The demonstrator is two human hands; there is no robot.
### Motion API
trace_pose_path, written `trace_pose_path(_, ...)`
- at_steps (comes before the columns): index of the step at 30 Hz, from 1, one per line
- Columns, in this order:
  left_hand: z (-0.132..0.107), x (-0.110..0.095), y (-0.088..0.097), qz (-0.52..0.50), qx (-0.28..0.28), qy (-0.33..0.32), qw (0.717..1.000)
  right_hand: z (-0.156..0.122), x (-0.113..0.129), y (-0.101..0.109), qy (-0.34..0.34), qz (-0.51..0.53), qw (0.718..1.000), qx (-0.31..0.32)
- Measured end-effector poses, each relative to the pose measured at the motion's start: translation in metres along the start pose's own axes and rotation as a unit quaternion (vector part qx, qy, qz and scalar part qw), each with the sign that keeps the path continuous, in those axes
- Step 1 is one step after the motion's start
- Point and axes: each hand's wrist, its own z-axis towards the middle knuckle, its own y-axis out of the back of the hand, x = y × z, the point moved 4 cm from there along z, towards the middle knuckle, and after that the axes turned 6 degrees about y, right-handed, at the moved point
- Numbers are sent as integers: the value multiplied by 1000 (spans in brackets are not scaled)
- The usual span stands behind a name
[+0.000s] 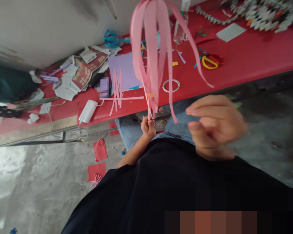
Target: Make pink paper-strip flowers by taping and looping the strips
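Low at the middle, my left hand [148, 128] is closed round the gathered lower ends of a bunch of pink paper strips [151, 39]. The strips rise from my fist, arch at the top of the view and droop. Two of them hang loose on the right, one ending close to my right hand [217, 125]. That hand is raised over my lap, slightly blurred, its thumb and bent fingers apart with nothing visible between them. More pink strips [117, 87] lie on the red table [246, 65], partly over purple paper [127, 66].
Scissors [211, 61] with yellow and red handles, a ring-shaped roll [171, 90] and a clear bottle [178, 32] are on the table. At left are newspaper [88, 71], a white power bank [88, 111] with a cable, and a blue paper-strip ball [111, 38]. Red paper [100, 150] lies on the floor.
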Motion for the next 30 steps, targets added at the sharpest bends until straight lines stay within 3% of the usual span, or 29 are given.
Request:
trace_pose_path(3, -1, -14, -1, -18, 2, -21, 1000, 6, 10, -24, 39, -8, 999, 21)
trace_pose_path(7, -4, -29, 0, -39, 2, -38, 999, 1, -1, -47, -52, 4, 996, 66)
trace_pose_path(10, -7, -33, -1, -58, 10, -41, 997, -8, -12, -58, -95, -1, 993, 67)
trace_pose_path(12, -10, -33, -3, -71, 19, -42, 996, -11, -21, -63, -145, 53, 986, 58)
trace_pose_path(14, -12, -34, -5, -79, 27, -38, 996, -14, -33, -71, -221, 183, 956, 57)
trace_pose_path(16, -13, -33, -7, -81, 33, -32, 996, -16, -42, -79, -289, 325, 898, 64)
trace_pose_path(18, -15, -33, -10, -80, 42, -26, 996, -17, -49, -84, -328, 397, 854, 71)
trace_pose_path(19, -15, -32, -11, -79, 47, -25, 996, -17, -52, -84, -338, 401, 849, 68)
trace_pose_path(23, -19, -30, -11, -66, 51, -22, 996, -21, -61, -80, -313, 333, 889, -1)
trace_pose_path(27, -24, -30, -8, -45, 63, -31, 997, -29, -71, -72, -219, 254, 937, -100)
trace_pose_path(30, -28, -32, -4, -28, 84, -46, 995, -37, -81, -64, -142, 197, 962, -126)
